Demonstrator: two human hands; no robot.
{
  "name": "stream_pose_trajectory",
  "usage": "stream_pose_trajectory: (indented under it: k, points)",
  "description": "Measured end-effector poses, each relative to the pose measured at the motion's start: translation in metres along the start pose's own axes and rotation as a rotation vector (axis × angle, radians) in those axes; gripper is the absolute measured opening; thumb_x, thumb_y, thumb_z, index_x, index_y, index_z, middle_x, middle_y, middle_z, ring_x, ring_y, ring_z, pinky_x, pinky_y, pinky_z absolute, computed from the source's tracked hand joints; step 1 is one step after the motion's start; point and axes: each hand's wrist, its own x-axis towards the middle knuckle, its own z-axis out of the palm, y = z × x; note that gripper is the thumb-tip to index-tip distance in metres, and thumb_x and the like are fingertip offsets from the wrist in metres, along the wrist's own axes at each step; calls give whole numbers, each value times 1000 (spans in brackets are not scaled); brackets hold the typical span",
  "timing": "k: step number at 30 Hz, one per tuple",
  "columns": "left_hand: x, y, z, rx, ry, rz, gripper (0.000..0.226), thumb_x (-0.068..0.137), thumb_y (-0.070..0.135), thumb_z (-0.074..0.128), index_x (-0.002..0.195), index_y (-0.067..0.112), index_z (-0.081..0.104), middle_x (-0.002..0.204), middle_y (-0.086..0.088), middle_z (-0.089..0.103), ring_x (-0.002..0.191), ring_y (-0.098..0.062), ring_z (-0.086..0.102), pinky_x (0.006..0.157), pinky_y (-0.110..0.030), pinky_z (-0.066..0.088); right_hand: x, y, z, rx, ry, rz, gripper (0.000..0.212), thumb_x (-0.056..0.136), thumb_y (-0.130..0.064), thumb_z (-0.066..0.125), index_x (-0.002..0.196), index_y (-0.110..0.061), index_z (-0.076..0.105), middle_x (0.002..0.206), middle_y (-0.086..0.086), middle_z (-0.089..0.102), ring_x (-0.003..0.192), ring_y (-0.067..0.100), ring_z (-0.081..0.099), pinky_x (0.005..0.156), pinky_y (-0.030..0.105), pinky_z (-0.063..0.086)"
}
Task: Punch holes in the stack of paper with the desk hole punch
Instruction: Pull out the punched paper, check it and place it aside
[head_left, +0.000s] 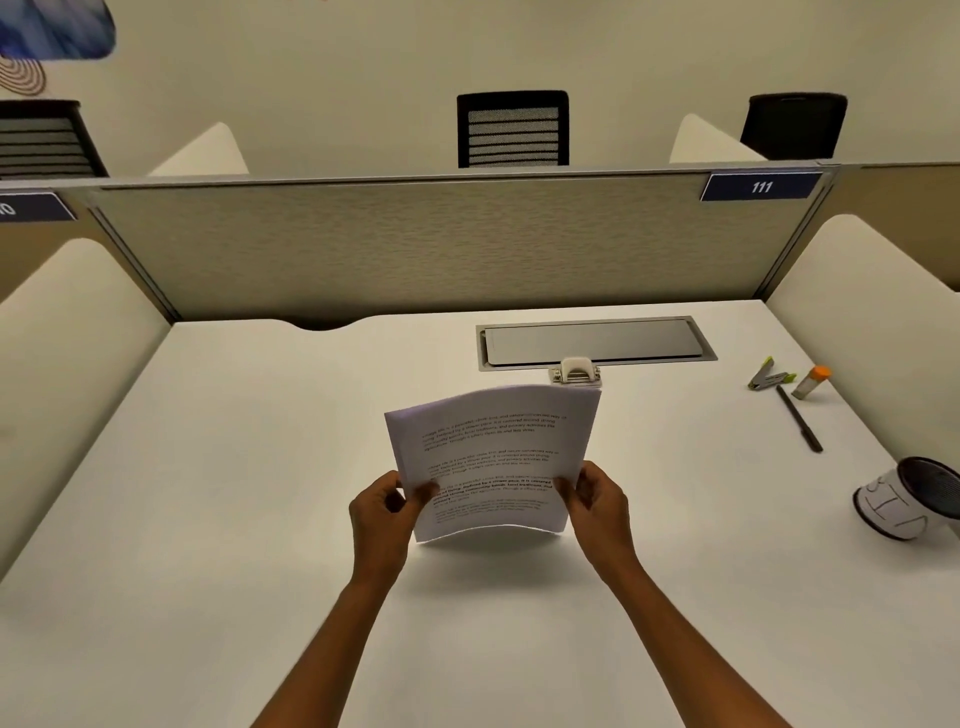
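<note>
A stack of printed white paper (493, 457) is held up above the white desk (208, 519), bowed upward across its width. My left hand (384, 512) grips its lower left edge and my right hand (597, 501) grips its lower right edge, thumbs on the printed face. A small white and metal desk hole punch (575, 371) sits on the desk just behind the stack's far right corner, partly hidden by the paper's top edge. The stack's shadow falls on the desk beneath it.
A grey metal cable hatch (597, 343) lies behind the punch. At the right are a green staple remover (769, 374), an orange-capped tube (813, 382), a black pen (800, 418) and a tipped white cup (904, 501). Partition panels (415, 244) wall the desk.
</note>
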Motion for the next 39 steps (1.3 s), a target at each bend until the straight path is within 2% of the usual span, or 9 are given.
stream_pose_trajectory:
  k: [6,11,14,17,20,24,28,33,39]
  points:
    - [0,-2,-2,26,-24,17,14,80,19,79,85,30,74,56,8,60,47,-9,39,50,-16,41,-3,2,1,10,-26,4,21,91,-17,65,101,-36,64,101,-14,72,93,6,68,75,14,55]
    - [2,2,-2,-8,-17,38,13,83,17,76,85,29,74,70,-2,70,57,-29,49,57,-32,52,-1,-4,3,0,8,-27,22,93,-19,62,92,-41,64,91,-16,72,87,8,69,70,18,57]
    - [2,2,-3,45,-22,54,18,78,19,81,86,33,72,64,4,65,48,-10,41,50,-21,45,-2,-3,4,-14,3,-31,24,92,-20,64,94,-44,62,92,-18,71,88,8,69,69,15,56]
    - [0,-3,-3,93,-31,46,15,78,21,80,85,29,70,61,16,63,46,-8,41,49,-15,40,-4,1,5,-26,-12,-2,31,90,-19,66,99,-47,57,100,-24,67,92,5,67,69,9,53]
    - [-1,-9,-3,81,-32,17,9,83,19,75,81,26,71,56,13,59,48,-10,39,50,-30,43,-5,2,7,-25,-3,7,30,93,-17,63,96,-46,58,98,-23,67,92,5,67,67,7,52]
    - [0,-7,-3,48,-31,2,11,87,19,72,78,26,69,66,-4,67,58,-36,51,56,-47,50,-4,0,7,-34,42,-8,30,94,-17,60,91,-47,60,94,-20,69,88,7,68,64,9,52]
    - [0,-5,-3,56,-46,24,16,84,21,75,86,36,70,67,-1,67,50,-11,46,54,-39,51,-5,2,7,-37,30,17,24,93,-20,62,101,-42,59,99,-19,67,91,8,66,65,8,53]
    - [-1,-6,-2,51,-57,16,16,88,20,71,88,36,70,72,-1,70,57,-30,52,55,-41,52,-5,4,7,-55,36,48,23,93,-20,62,106,-39,58,99,-23,64,90,7,64,59,4,49]
    - [-1,-9,-1,51,-67,9,12,90,15,68,85,26,71,65,1,67,50,-11,51,54,-27,48,-8,5,5,-67,40,32,24,94,-18,60,101,-41,60,97,-24,66,89,1,65,62,3,48]
